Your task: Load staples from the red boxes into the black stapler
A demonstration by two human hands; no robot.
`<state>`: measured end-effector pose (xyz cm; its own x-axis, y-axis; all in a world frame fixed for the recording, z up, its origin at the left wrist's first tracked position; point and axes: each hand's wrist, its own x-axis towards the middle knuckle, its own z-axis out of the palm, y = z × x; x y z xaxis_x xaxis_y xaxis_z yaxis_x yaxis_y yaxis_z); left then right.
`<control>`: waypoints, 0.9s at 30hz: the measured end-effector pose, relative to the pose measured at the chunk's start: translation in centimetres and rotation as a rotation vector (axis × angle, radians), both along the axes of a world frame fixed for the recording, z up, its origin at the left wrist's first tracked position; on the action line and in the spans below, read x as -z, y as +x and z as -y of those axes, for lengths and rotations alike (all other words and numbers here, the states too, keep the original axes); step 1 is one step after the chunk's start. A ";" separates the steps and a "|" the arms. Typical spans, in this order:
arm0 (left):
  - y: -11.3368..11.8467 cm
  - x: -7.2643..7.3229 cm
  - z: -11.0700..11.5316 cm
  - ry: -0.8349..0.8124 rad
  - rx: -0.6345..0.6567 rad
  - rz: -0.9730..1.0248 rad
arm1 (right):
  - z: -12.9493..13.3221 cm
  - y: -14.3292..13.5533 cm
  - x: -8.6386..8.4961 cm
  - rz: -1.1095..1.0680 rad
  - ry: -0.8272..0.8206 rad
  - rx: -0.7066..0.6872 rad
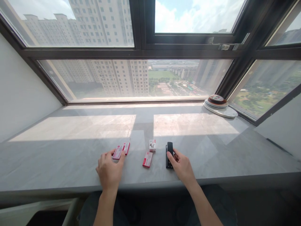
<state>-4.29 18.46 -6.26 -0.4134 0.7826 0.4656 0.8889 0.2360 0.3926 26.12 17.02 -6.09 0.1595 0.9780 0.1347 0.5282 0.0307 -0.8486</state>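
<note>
My left hand has its thumb and fingers closed around the sides of a small pink-and-white box, flat on the sill. A second pink-and-white box lies against its far right side. On the right, my right hand grips a black stapler that lies lengthwise away from me, thumb on its top and fingers along its right side. Between the hands lie a red-and-white box, slightly turned, and just beyond it a small white box with a dark picture on it.
The grey marble-like sill runs under a dark-framed window, with bands of sunlight across it. In the far right corner sits a stack of round, plate-like discs. A light-coloured open container stands below the sill at lower left.
</note>
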 end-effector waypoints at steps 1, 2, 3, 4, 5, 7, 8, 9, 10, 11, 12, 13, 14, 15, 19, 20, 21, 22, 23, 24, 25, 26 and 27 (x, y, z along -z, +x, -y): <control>-0.2 0.1 0.9 -0.007 -0.025 -0.012 | 0.0 0.0 0.0 0.001 -0.002 -0.001; -0.5 0.3 1.8 -0.032 -0.040 -0.024 | 0.0 0.0 0.0 0.003 -0.005 -0.001; -0.6 0.4 2.5 -0.066 -0.049 -0.034 | 0.0 0.0 0.1 0.009 -0.008 0.001; -0.6 0.4 3.1 -0.091 -0.060 -0.044 | 0.0 0.0 0.1 0.017 -0.010 0.007; -0.5 0.3 3.5 -0.097 -0.073 -0.050 | 0.0 -0.1 0.1 0.027 -0.013 0.013; 0.8 -0.3 3.9 -0.036 -0.077 -0.035 | 0.1 -0.3 0.1 0.045 -0.019 0.025; 1.8 -0.7 3.9 0.008 -0.038 -0.016 | 0.1 -0.4 0.1 0.056 -0.021 0.032; 3.2 -1.1 3.7 0.040 0.034 0.004 | 0.2 -0.5 0.1 0.070 -0.021 0.039; 4.7 -1.4 3.4 0.046 0.144 0.023 | 0.2 -0.7 0.1 0.087 -0.019 0.045; 6.3 -1.7 3.1 0.017 0.256 0.022 | 0.3 -0.8 0.2 0.104 -0.016 0.049; 7.8 -1.8 2.6 -0.022 0.330 0.007 | 0.4 -0.9 0.2 0.120 -0.013 0.050; 9.1 -1.8 2.1 -0.061 0.384 -0.010 | 0.6 -0.9 0.1 0.132 -0.010 0.046; 10.2 -1.7 1.6 -0.092 0.419 -0.027 | 0.7 -0.9 0.1 0.138 -0.009 0.036; 11.0 -1.5 1.2 -0.111 0.439 -0.041 | 0.9 -0.8 0.0 0.141 -0.010 0.020; 11.0 -0.2 0.5 -0.123 0.396 -0.031 | 1.4 1.0 -0.9 0.209 -0.011 -0.013; 10.6 0.0 0.7 -0.130 0.368 -0.013 | 1.3 1.7 -1.2 0.246 -0.002 -0.011; 10.1 0.2 1.2 -0.143 0.356 0.007 | 1.2 2.4 -1.5 0.284 0.013 -0.011; 9.7 0.2 1.7 -0.161 0.371 0.025 | 1.0 3.1 -1.8 0.320 0.025 -0.018; 9.4 0.2 2.3 -0.180 0.413 0.038 | 0.6 3.6 -2.1 0.349 0.030 -0.037; 9.3 0.1 2.9 -0.196 0.474 0.046 | 0.3 4.0 -2.4 0.368 0.028 -0.066; 9.3 -0.1 3.4 -0.203 0.543 0.050 | -0.2 4.1 -2.7 0.377 0.019 -0.101; 9.4 -0.3 3.9 -0.203 0.611 0.053 | -0.5 4.0 -3.0 0.378 0.009 -0.138; 9.5 -0.5 4.2 -0.199 0.673 0.053 | -0.9 3.7 -3.4 0.375 0.005 -0.176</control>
<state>5.20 14.26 -5.71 0.1726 0.9446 0.2791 0.8477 -0.2868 0.4463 29.80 17.93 -2.72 -0.0715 0.9851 0.1562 0.7869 0.1520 -0.5980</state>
